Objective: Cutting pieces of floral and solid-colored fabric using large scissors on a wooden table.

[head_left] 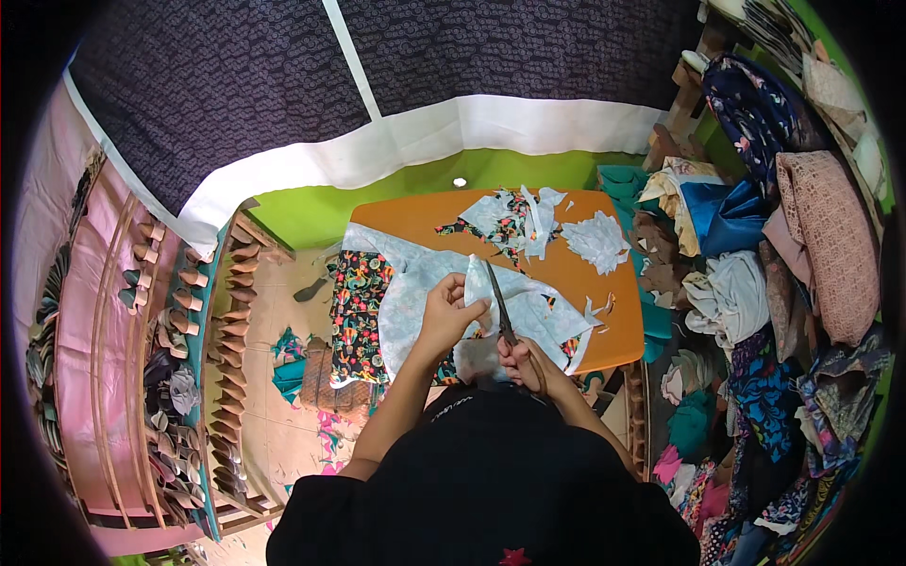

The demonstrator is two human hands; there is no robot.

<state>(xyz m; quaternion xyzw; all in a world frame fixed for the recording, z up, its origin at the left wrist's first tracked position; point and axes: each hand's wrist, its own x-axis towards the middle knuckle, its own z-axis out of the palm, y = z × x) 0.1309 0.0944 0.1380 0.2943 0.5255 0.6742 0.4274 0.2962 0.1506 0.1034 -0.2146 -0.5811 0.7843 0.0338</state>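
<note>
A large cloth (412,288), pale on its back and black with a bright floral print on its face, is spread over the orange table (401,212) and droops over the left edge. My left hand (449,313) pinches a raised, pale piece of this fabric between thumb and fingers. Just right of it, my right hand (525,362) grips the handles of long dark scissors (502,307). Their blades point away from me and lie against the edge of the raised piece. Whether the blades are parted is hard to make out.
Cut floral and pale pieces (514,222) and a heap of pale cutouts (597,242) lie on the table's far side. Racks of shoe lasts (231,368) stand left. Folded fabrics (746,292) pile up along the right. A dark curtain (510,57) hangs behind; scraps (330,439) litter the floor.
</note>
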